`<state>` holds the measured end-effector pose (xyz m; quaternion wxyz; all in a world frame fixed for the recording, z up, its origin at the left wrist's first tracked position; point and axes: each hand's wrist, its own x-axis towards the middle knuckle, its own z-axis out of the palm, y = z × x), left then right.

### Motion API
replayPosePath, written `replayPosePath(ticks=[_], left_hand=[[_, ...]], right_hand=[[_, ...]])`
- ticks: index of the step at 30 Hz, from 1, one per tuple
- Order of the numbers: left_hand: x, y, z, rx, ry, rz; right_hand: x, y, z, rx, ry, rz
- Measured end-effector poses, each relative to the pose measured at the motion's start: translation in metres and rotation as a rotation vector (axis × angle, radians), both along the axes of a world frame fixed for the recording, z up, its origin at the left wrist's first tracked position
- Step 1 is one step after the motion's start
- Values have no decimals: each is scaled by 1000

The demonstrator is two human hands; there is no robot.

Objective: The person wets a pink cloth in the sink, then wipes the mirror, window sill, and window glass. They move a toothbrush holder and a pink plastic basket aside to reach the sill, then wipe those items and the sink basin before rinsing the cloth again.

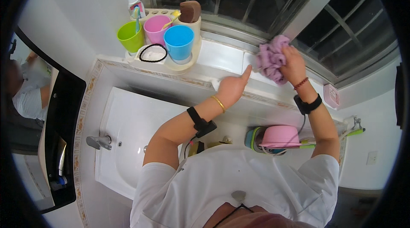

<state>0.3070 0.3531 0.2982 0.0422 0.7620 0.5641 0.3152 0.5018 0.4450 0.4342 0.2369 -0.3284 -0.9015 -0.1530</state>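
My right hand (293,64) presses a bunched purple cloth (273,58) against the tiled window ledge (221,55), close to the window frame. My left hand (232,88) rests at the front edge of the ledge, one finger extended toward the cloth, the others curled. Something small and white (216,84), perhaps tissue, shows beside it; whether the hand holds it is unclear. Left of the hands, a cream holder (182,66) carries a green cup (130,37), a pink cup (156,31), a blue cup (178,43), toothbrushes and a brown comb (190,11).
A white washbasin (128,125) with a metal faucet (99,142) lies below left. A pink basket-like box (331,96) sits at the ledge's right end. Below are a pink basin (280,135) and other tubs. A mirror cabinet (64,115) stands at left, barred windows (243,0) ahead.
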Motion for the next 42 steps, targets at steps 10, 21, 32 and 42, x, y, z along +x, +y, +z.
replayPosePath(ticks=[10,21,32,42], left_hand=[[8,2,-6,-45,-5,61],[-18,-19,14,-23,81,28],[-58,-25,8,-113,118,362],[-74,-33,16,-154,97,314]], right_hand=[[-136,11,-20,-152,-95,231],[16,20,-7,-498,134,51],[-173,34,15,-472,-228,448],[-102,32,12,-655,-208,132]])
